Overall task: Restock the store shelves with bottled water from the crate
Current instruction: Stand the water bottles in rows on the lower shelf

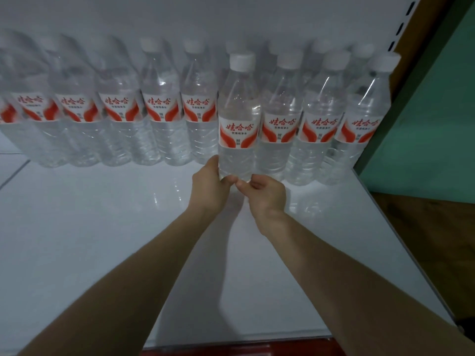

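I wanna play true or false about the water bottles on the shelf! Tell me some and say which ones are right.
1. The bottle caps are white. True.
2. The labels are blue. False: they are red and white.
3. The left hand grips a water bottle near its bottom. True.
4. That water bottle lies on its side. False: it stands upright.
5. The other bottles fill the shelf to its front edge. False: they stand along the back.

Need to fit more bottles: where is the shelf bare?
Bare: the shelf left of the held bottle, in front of the back row, and the whole front strip to the edge. Crowded: the right rear, where bottles stand two rows deep.
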The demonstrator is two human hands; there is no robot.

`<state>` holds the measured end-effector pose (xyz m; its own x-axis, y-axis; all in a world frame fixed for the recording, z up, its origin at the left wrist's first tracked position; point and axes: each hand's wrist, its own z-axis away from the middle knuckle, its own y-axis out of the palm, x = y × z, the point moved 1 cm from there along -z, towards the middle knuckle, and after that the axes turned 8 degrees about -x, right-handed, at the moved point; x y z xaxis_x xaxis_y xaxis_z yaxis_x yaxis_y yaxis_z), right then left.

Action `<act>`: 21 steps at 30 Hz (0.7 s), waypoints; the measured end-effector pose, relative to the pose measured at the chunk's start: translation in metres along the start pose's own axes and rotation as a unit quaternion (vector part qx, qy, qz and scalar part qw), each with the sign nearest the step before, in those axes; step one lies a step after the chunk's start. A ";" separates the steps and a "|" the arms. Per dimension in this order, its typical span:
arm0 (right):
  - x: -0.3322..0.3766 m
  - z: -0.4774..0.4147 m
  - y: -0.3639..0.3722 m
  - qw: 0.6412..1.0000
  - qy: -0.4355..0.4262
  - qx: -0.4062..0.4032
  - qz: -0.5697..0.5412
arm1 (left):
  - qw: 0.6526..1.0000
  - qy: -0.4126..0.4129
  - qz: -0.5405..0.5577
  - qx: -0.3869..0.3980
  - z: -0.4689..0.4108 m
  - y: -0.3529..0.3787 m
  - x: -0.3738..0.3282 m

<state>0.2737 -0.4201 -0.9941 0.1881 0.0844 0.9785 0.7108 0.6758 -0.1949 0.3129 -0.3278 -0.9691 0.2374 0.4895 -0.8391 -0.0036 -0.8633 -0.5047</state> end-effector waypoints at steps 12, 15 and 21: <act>-0.004 -0.005 0.005 0.999 0.012 -0.041 0.029 | 1.000 0.007 -0.009 -0.011 -0.005 0.009 0.000; -0.006 -0.006 0.006 0.998 0.007 -0.038 0.049 | 1.000 0.000 -0.001 -0.006 -0.006 0.010 0.000; -0.003 -0.004 -0.002 0.999 0.003 0.018 0.043 | 0.999 -0.054 0.009 0.006 0.006 0.011 0.002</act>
<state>0.2743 -0.4249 -0.9965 0.2512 0.1381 0.9580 0.6671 0.6925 -0.2747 0.3075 -0.3360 -0.9777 0.1318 0.4852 -0.8644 -0.0181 -0.8707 -0.4915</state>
